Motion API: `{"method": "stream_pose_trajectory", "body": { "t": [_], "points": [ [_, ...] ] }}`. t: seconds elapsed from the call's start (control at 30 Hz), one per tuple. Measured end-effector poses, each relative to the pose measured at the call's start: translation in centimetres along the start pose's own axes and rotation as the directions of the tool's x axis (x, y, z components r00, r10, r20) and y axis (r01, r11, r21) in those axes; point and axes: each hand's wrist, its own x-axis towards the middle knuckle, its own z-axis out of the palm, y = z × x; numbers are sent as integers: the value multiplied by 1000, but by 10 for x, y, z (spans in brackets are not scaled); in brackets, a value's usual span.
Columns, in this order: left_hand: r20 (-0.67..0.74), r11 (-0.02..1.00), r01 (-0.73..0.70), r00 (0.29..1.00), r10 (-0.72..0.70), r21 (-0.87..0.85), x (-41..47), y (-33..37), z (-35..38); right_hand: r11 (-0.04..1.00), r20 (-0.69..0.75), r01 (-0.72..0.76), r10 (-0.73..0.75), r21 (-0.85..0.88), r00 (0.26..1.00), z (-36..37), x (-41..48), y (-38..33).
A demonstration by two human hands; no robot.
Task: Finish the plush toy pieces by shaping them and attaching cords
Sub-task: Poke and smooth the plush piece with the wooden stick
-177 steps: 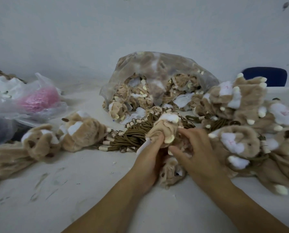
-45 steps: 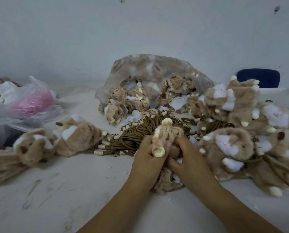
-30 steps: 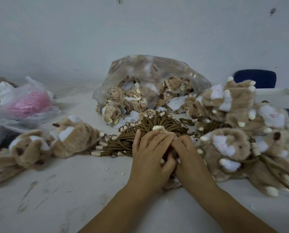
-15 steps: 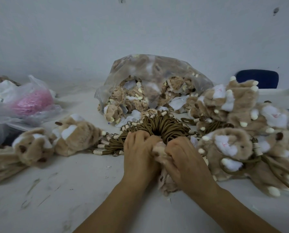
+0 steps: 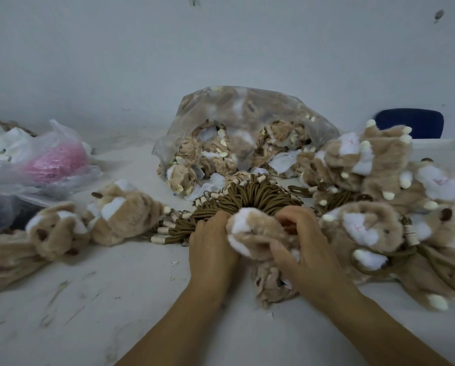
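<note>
A tan plush piece with white patches [image 5: 252, 231] sits between both hands at the table's middle. My left hand [image 5: 211, 249] grips its left side, fingers curled into the fur. My right hand [image 5: 303, 247] grips its right side, fingers bent over the top. The piece's lower part [image 5: 271, 286] hangs crumpled below the hands. Just behind lies a bundle of brown cords [image 5: 244, 202] with pale beads at their ends.
A clear bag of unfinished plush pieces [image 5: 242, 133] stands at the back centre. Finished plush toys with cords pile up at the right [image 5: 374, 186]. Two plush toys [image 5: 89, 220] lie at the left. Plastic bags, one with pink contents [image 5: 54, 162], sit far left. A blue chair back [image 5: 408, 122] shows behind.
The plush piece has been turned out between the hands: over the last second its furry tan and white side has emerged on top, and both hands have stayed in place, working it.
</note>
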Motion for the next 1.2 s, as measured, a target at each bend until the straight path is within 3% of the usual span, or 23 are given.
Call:
{"method": "stream_pose_trajectory", "body": {
  "t": [0.17, 0.27, 0.33, 0.43, 0.57, 0.67, 0.8, 0.9, 1.03, 1.1, 1.2],
  "points": [
    [73, 972, -201, 978, 193, 124, -2, 9, 10, 985, 67, -96, 107, -146, 992, 15, 1, -4],
    [155, 973, -221, 961, 229, -69, -6, 12, 11, 984, 2, -138, 139, -111, 990, 14, 4, 1],
    [36, 942, -287, 954, 297, -175, -8, 14, 9, 979, -59, -190, 186, -71, 981, 10, 4, 6],
    [-255, 915, -373, 909, 328, -154, -9, 15, 11, 979, -98, -192, 186, -66, 978, 8, 3, 5],
    [-208, 956, -261, 950, 231, -133, -7, 12, 13, 994, -41, -64, 60, -92, 997, 9, 3, -1],
    [-109, 954, -168, 983, 145, -247, -7, 7, 12, 993, 50, 53, -48, -109, 998, 7, 6, -4],
    [36, 879, 95, 995, -89, -466, -4, 1, 9, 947, 139, 270, -248, -172, 959, 8, 3, -5],
    [95, 764, 235, 970, -224, -600, 0, -3, 6, 884, 133, 422, -402, -201, 906, 13, 4, -3],
    [155, 582, 360, 915, -372, -729, 3, -3, 4, 866, 117, 465, -451, -183, 885, 14, 4, -3],
    [224, 465, 418, 881, -417, -780, 6, -3, 3, 881, 125, 433, -416, -190, 901, 15, 3, -2],
    [365, 271, 488, 841, -400, -829, 15, -5, -2, 926, 123, 254, -228, -279, 966, 13, 5, 3]
  ]
}}
